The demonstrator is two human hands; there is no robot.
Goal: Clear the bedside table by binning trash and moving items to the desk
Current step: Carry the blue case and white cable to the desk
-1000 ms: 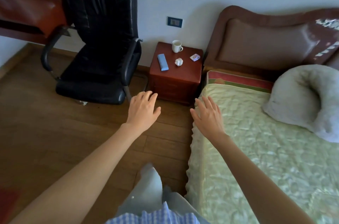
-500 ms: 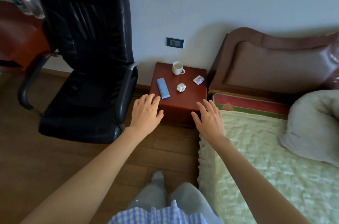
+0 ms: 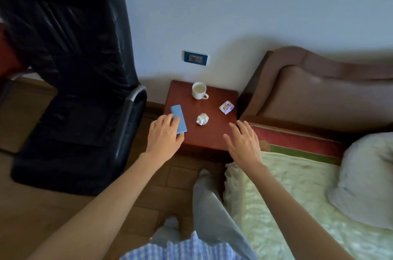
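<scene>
The red-brown bedside table (image 3: 214,132) stands against the wall between chair and bed. On it lie a blue phone-like slab (image 3: 178,118) at the left, a white cup (image 3: 199,90) at the back, a crumpled white paper ball (image 3: 202,119) in the middle and a small white-purple packet (image 3: 226,107) at the right. My left hand (image 3: 164,135) is over the table's left front corner, fingertips resting on the blue slab's lower part, not closed round it. My right hand (image 3: 243,143) hovers with fingers spread above the table's right front corner, holding nothing.
A black leather office chair (image 3: 74,93) stands close to the table's left side. The bed (image 3: 297,196) with a padded headboard (image 3: 319,93) and a white pillow (image 3: 365,179) flanks the right. A wall socket (image 3: 195,58) sits above the table. Wooden floor lies below me.
I have come closer to the bedside table. Both hands moved forward over its front edge, and my left fingers now touch the blue slab.
</scene>
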